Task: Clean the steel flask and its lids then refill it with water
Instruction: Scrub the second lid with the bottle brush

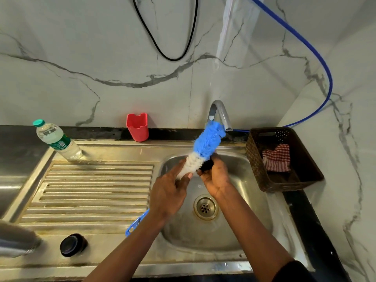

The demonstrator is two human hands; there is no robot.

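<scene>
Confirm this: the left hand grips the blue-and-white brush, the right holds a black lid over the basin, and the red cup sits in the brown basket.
Wrong on the red cup: the head view shows it standing by the wall behind the draining board, outside the brown basket. The rest holds.

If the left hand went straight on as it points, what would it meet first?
Probably the right hand, gripping a small round black lid, just past the left hand's blue-and-white bristle brush; depth unclear.
</scene>
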